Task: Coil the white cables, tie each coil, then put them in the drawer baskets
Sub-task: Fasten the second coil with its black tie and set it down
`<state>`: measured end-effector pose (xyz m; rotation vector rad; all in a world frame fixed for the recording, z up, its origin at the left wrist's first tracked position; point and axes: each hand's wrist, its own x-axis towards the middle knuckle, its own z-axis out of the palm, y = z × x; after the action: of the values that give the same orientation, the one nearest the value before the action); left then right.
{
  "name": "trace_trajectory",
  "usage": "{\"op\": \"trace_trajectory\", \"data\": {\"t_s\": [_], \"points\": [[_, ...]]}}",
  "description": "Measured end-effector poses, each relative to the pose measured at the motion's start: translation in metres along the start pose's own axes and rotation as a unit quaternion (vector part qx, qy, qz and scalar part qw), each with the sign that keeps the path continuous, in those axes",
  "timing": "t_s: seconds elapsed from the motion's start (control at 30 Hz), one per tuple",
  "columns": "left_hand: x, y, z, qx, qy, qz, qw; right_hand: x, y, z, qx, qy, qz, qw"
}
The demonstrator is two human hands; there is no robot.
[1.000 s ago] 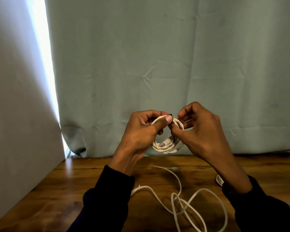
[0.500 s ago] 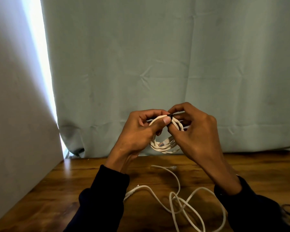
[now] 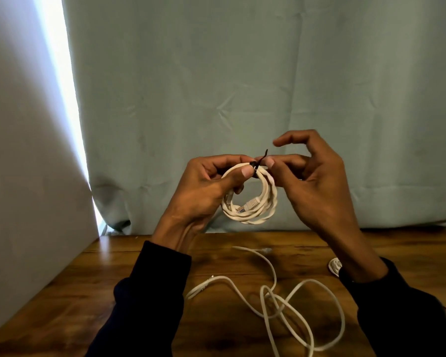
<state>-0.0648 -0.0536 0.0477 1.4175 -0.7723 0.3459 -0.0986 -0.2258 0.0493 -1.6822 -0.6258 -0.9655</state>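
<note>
Holding a round white cable coil (image 3: 250, 199) above the tabletop (image 3: 93, 284), plug inside the ring, left hand (image 3: 206, 186) pinches its top; right hand (image 3: 312, 181) pinches the black tie (image 3: 259, 161); loose white cable (image 3: 281, 302) sprawls below

Two bare hands — left hand (image 3: 206, 186), right hand (image 3: 312, 186) — in long dark sleeves (image 3: 150, 300), seemingly navy.

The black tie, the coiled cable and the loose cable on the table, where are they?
black tie (image 3: 265, 153): head view, its free upright end.
coiled cable (image 3: 268, 202): head view, right side of loops.
loose cable (image 3: 273, 271): head view, strand on table.
</note>
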Motion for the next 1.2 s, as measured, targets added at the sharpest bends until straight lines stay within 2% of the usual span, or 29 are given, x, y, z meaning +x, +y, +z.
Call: {"op": "trace_trajectory", "data": {"t_s": [0.3,0.6,0.73,0.93,1.2], "points": [[-0.001,0.001,-0.001,-0.012,-0.024,0.011,1.000,0.001,0.007,0.000,0.005,0.012,-0.054,0.998],[0.000,0.000,0.005,-0.023,-0.020,0.014,0.999,-0.001,0.007,0.003,-0.027,0.091,-0.071,0.993],[0.001,-0.001,0.005,-0.005,0.000,0.013,1.000,0.001,0.007,-0.003,-0.096,0.049,-0.098,0.989],[0.001,-0.003,0.008,0.043,0.018,0.021,0.999,0.003,0.007,-0.011,-0.236,0.004,-0.195,0.952],[0.001,0.000,0.009,0.075,0.025,0.034,0.996,0.001,0.005,-0.010,-0.311,-0.016,-0.216,0.926]]}}
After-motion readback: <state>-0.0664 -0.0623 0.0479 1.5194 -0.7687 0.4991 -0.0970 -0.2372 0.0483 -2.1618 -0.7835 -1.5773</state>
